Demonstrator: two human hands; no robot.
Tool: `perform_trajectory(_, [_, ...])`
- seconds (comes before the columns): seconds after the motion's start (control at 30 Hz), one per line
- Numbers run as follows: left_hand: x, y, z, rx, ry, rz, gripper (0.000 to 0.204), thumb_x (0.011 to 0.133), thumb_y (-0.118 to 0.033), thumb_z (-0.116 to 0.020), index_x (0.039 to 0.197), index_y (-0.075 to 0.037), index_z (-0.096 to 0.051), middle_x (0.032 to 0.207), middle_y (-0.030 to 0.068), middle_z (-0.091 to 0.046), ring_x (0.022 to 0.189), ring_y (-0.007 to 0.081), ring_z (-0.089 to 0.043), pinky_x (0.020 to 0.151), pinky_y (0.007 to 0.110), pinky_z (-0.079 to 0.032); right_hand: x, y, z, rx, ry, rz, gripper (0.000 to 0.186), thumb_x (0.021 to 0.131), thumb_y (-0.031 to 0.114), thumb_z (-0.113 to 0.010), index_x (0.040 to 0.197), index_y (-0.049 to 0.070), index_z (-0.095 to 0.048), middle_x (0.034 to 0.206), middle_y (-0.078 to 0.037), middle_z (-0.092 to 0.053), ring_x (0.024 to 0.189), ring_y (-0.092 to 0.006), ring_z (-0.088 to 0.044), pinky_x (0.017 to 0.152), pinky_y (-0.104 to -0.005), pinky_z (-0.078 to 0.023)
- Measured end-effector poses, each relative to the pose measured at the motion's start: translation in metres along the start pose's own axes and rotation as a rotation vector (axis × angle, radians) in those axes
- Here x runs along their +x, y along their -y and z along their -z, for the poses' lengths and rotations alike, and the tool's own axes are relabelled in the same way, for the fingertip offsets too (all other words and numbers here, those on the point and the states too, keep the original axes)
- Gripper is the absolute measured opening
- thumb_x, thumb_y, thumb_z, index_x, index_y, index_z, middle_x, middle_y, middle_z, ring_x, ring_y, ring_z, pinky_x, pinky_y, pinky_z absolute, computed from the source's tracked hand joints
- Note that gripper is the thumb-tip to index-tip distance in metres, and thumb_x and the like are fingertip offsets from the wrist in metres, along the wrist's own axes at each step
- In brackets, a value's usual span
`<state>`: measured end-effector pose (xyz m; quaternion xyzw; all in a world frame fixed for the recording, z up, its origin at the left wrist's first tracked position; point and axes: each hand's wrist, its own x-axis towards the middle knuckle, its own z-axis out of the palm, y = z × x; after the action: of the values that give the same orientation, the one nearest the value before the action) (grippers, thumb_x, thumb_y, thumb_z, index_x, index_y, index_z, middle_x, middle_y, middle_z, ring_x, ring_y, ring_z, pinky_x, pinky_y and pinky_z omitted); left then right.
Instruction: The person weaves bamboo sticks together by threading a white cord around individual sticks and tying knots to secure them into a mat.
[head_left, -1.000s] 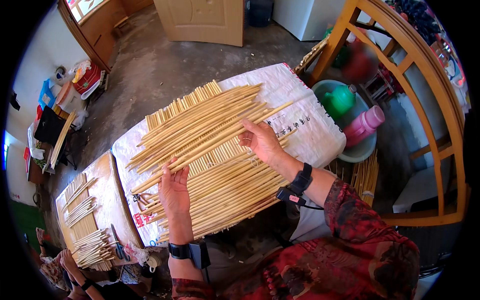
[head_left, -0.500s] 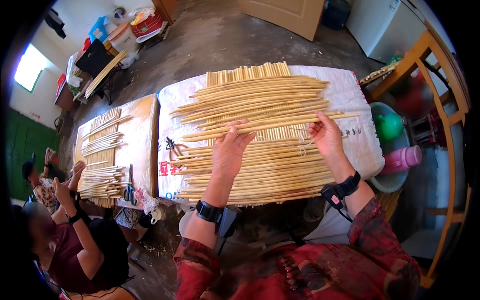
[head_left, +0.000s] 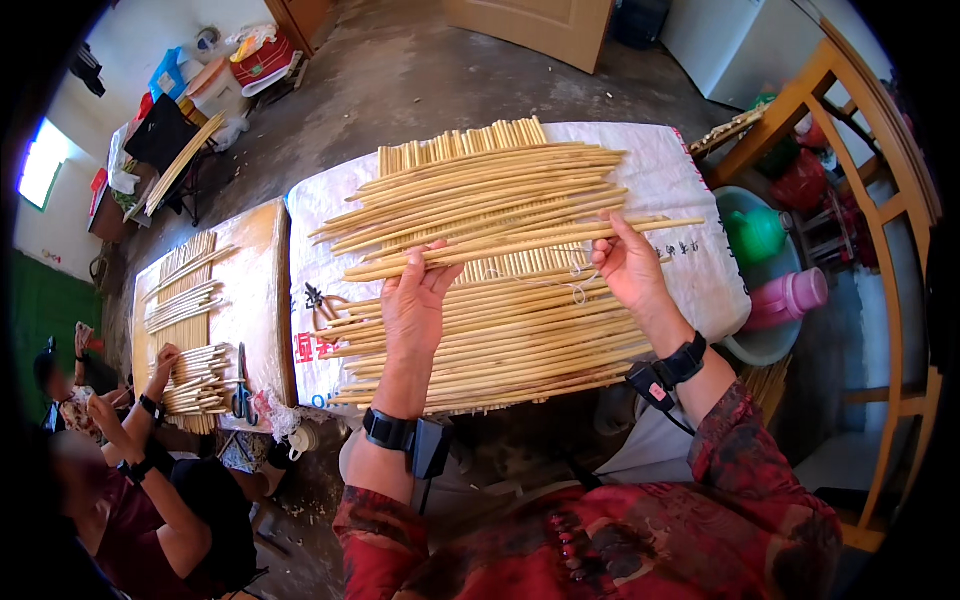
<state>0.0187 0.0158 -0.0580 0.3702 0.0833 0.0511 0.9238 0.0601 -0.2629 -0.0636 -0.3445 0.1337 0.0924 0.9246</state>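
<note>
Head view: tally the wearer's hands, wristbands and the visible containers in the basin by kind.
Hands: 2 (left hand, right hand)
Wristbands: 2 (one per wrist)
Containers in the basin: 2 (green container, pink container)
Total: 6

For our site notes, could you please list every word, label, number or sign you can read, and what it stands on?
White cover, left: red characters, not copied here.
White cover, right: black characters, too small to read.
White cover, lower left: blue marks, only partly visible.
Wrist device: pink label, too small to read.
</note>
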Motion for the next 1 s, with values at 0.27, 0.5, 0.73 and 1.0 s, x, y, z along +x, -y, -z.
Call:
perform_trajectory(0.27, [0.001, -0.004, -0.001, 0.018, 0.138, -0.040, 0.018, 0.091, -0.012, -0.050, 0.104, -0.001, -0.056, 0.107, 0.0177, -0.059, 0.102, 0.0288, -0.058, 0.089, 0.044, -0.050, -0.002, 0.004, -0.003, -0.004, -0.071, -0.117, 0.023, 0.084, 0.025, -0.064, 0.090, 0.004, -0.057, 0.071, -0.006, -0.058, 0.064, -0.0167, -0.059, 0.055, -0.0279, -0.052])
perform_trajectory(0.5, [0.001, -0.010, -0.007, 0.042, 0.323, -0.092, 0.017, 0.092, -0.010, -0.048, 0.105, -0.003, -0.055, 0.110, 0.0178, -0.058, 0.108, 0.0324, -0.054, 0.094, 0.046, -0.045, 0.001, 0.007, 0.006, 0.084, -0.013, -0.186, 0.016, 0.084, 0.017, -0.061, 0.087, 0.002, -0.056, 0.079, -0.011, -0.059, 0.072, -0.0198, -0.061, 0.062, -0.0311, -0.054])
perform_trajectory(0.73, [0.000, -0.014, -0.006, -0.023, 0.399, -0.036, 0.019, 0.093, -0.014, -0.047, 0.107, -0.003, -0.054, 0.116, 0.0176, -0.054, 0.116, 0.0339, -0.047, 0.101, 0.047, -0.038, 0.002, 0.017, 0.005, 0.024, 0.098, -0.175, 0.018, 0.086, 0.014, -0.056, 0.094, -0.002, -0.057, 0.087, -0.013, -0.059, 0.074, -0.0192, -0.059, 0.069, -0.0315, -0.052])
perform_trajectory(1.0, [0.004, 0.001, 0.000, -0.196, 0.026, 0.208, 0.030, 0.093, -0.025, -0.049, 0.104, 0.003, -0.053, 0.114, 0.0234, -0.053, 0.113, 0.0339, -0.049, 0.099, 0.049, -0.041, -0.004, 0.016, -0.013, -0.200, 0.314, 0.129, 0.024, 0.085, 0.016, -0.061, 0.102, 0.001, -0.059, 0.100, -0.012, -0.062, 0.081, -0.0171, -0.060, 0.078, -0.0303, -0.051])
